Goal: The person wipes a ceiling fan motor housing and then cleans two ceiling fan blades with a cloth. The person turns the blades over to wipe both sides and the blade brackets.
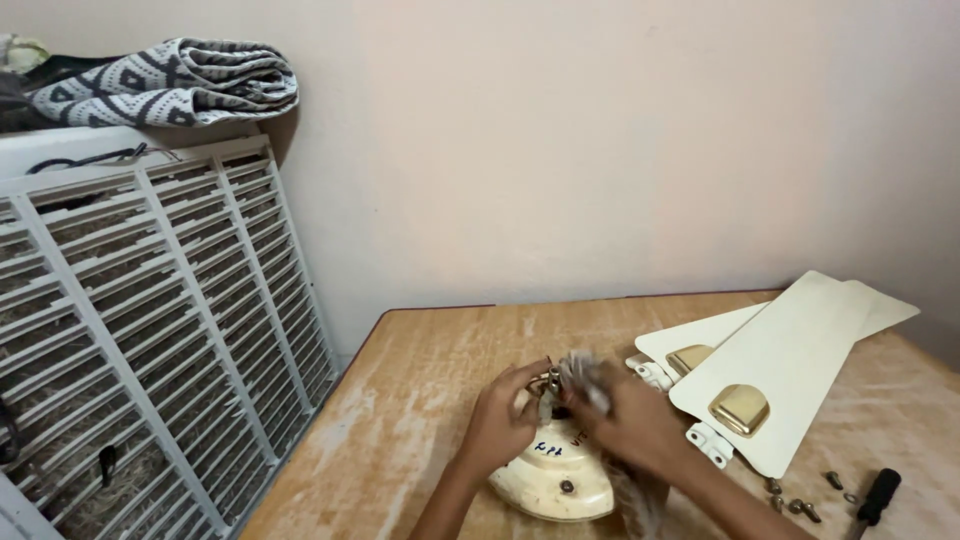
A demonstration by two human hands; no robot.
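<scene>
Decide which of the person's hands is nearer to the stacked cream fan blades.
Right. The right hand lies just beside the fan blades; the left hand sits farther away, across the cream motor housing.

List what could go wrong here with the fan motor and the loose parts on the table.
1. The loose screws lie near the table front edge beside the screwdriver; a nudge could send them rolling off.
2. The stacked fan blades sit close by the right hand; an elbow sweep might shove them.
3. The cloth is blurred near the motor housing top, where the left hand grips; it could snag on the shaft.
</scene>
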